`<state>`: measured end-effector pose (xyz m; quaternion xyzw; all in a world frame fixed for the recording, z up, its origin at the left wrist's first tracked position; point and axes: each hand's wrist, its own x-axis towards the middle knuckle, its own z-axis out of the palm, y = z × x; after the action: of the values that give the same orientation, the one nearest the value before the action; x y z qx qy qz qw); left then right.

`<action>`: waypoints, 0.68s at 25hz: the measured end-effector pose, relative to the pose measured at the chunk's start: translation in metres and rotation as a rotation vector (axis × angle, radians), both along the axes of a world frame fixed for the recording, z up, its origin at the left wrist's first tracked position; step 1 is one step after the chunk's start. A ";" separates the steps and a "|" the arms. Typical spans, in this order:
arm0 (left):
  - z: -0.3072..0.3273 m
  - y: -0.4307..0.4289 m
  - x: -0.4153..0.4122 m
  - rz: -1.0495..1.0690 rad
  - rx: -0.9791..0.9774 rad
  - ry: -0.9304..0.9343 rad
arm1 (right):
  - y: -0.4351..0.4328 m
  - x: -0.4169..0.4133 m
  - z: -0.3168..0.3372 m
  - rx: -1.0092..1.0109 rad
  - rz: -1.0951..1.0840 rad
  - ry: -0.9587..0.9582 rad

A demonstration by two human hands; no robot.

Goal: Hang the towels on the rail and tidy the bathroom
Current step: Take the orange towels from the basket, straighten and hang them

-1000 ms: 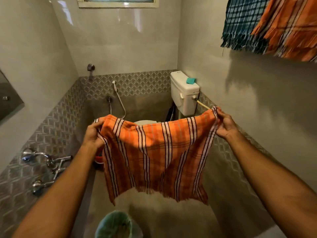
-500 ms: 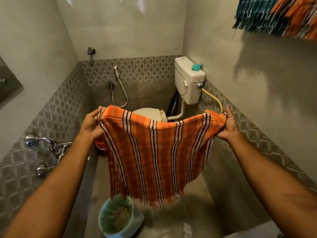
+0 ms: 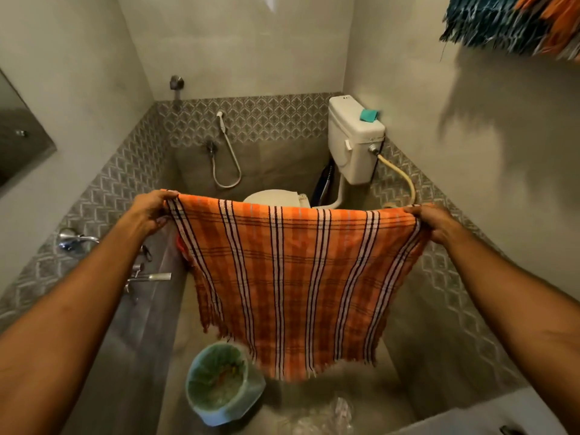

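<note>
- Both hands reach out in front. The left hand [image 3: 150,211] pinches the top left corner of the orange striped towel [image 3: 292,277], with its fingers curled on the cloth.
- The right hand [image 3: 436,222] grips the top right corner the same way.
- The towel is pulled wide between the two hands. It hangs flat in the air, with its fringe at the bottom.
- Far behind the towel is the toilet [image 3: 276,197], partly hidden by the towel's top edge.
- The white tank [image 3: 351,142] is on the right wall.
- A small teal thing [image 3: 368,115] sits on the tank. It may be a sponge, but it is too small to tell.
- On the near floor stands a pale bin [image 3: 219,384], just left of the fringe.
- High on the right, a teal towel [image 3: 489,23] and a second orange towel [image 3: 558,23] hang by the wall, both blurry.
- Taps [image 3: 78,240] stick out of the left wall.
</note>
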<state>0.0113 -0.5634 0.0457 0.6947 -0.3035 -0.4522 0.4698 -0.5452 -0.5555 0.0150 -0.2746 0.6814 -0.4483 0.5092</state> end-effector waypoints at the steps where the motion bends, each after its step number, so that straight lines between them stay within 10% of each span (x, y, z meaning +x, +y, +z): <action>1: -0.003 0.003 -0.002 0.010 -0.008 -0.092 | 0.004 -0.001 0.000 0.069 0.032 -0.001; 6: -0.015 0.018 0.014 0.008 -0.066 -0.340 | 0.019 -0.005 0.002 0.293 0.134 0.173; 17: 0.026 0.024 0.037 -0.550 -0.059 -0.622 | 0.002 -0.014 0.011 -0.008 0.149 0.119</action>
<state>0.0486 -0.5391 0.0716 0.6776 -0.6181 -0.3204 0.2370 -0.5595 -0.5533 0.0258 -0.3525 0.6864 -0.3950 0.4986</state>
